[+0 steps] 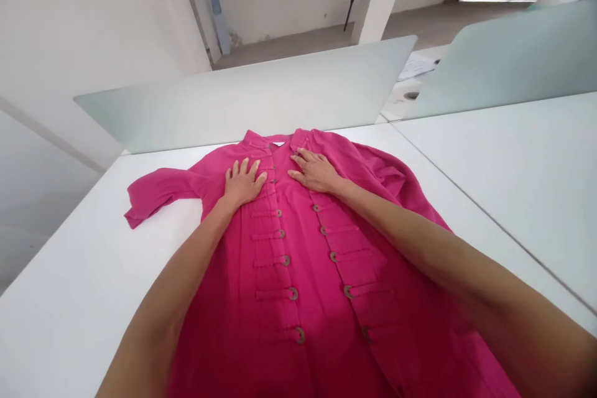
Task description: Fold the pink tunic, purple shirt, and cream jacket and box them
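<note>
A bright pink jacket (298, 249) lies spread on the white table, its front parted and its collar toward the far edge. Round buckle-like fasteners run down both front edges. My left hand (242, 183) rests flat with fingers spread on the left front panel, just below the collar. On the opposite panel, my right hand (314, 171) lies with its fingers stretched out near the collar's edge. Neither hand grasps the cloth. The left sleeve (163, 189) extends sideways over the table, while the right sleeve curves down beside my right forearm. The jacket's hem is out of view.
The white table (51, 323) has a seam running along its right part. A frosted divider (261, 96) stands behind the collar, with a second divider (513, 59) at right. Papers (415, 66) lie beyond the gap between them. A pillar (380, 0) rises behind.
</note>
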The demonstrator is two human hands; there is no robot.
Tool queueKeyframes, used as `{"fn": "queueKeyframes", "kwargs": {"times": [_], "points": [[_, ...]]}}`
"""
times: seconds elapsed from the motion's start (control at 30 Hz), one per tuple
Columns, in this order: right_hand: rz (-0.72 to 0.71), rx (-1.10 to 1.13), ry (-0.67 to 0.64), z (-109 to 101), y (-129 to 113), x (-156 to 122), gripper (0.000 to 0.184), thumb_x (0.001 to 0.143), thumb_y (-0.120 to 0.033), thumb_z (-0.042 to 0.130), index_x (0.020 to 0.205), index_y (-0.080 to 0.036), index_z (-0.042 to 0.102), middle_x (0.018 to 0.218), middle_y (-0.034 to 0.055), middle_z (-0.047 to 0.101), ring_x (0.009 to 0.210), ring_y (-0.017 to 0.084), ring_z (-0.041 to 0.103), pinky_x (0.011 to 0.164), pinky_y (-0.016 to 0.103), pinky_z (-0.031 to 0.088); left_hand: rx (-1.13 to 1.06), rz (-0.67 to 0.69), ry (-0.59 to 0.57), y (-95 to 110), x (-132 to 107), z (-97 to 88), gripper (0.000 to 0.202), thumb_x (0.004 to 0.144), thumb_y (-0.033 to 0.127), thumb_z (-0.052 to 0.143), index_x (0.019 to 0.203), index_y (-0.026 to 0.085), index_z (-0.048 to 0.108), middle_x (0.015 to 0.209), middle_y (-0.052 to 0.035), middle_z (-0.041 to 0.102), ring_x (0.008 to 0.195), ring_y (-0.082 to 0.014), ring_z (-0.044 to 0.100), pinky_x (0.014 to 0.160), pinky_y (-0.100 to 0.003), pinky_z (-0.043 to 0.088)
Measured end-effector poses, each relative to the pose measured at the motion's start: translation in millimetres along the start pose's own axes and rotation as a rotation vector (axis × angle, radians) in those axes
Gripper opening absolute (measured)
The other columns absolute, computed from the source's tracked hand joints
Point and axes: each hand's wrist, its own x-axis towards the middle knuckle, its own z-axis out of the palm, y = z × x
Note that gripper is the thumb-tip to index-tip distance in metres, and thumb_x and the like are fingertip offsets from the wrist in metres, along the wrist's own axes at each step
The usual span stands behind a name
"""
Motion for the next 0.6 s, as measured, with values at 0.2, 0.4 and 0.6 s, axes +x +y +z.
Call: {"fn": "queueKeyframes", "kwargs": {"times": [0.2,0.4,0.6], "points": [[0.099,0.123,0.271,-34.9,23.7,25.4,0.052,0.106,-0.039,0.037,0.137,-0.012,0.069,0.142,0.0192,0.064,0.130,0.036,0.060,0.113,0.051,0.046,0.015,0.078,0.200,23.6,7.5,-18.2,0.051,0.107,0.044,0.039,0.142,0.019,0.064,0.153,-0.0138,0.060,0.144,-0.0343,0.049,0.120,-0.051,0.038],[0.325,0.210,0.272,-53.5,50.4,67.2,0.050,0.099,-0.030,0.042,0.135,-0.011,0.071,0.133,0.0179,0.071,0.121,0.033,0.066,0.106,0.045,0.050,-0.106,0.176,0.104,90.9,31.3,-15.0,0.050,0.109,0.044,0.039,0.138,0.013,0.065,0.137,-0.0184,0.067,0.128,-0.0328,0.060,0.110,-0.044,0.046],[0.355,0.163,0.184,-47.3,40.0,94.0,0.043,0.102,-0.038,0.046,0.121,-0.015,0.077,0.122,0.0171,0.075,0.116,0.032,0.069,0.103,0.046,0.052,-0.163,0.226,0.183,120.0,35.1,18.3,0.055,0.109,0.044,0.045,0.158,0.019,0.051,0.156,-0.0180,0.052,0.143,-0.0337,0.048,0.117,-0.048,0.039]]}}
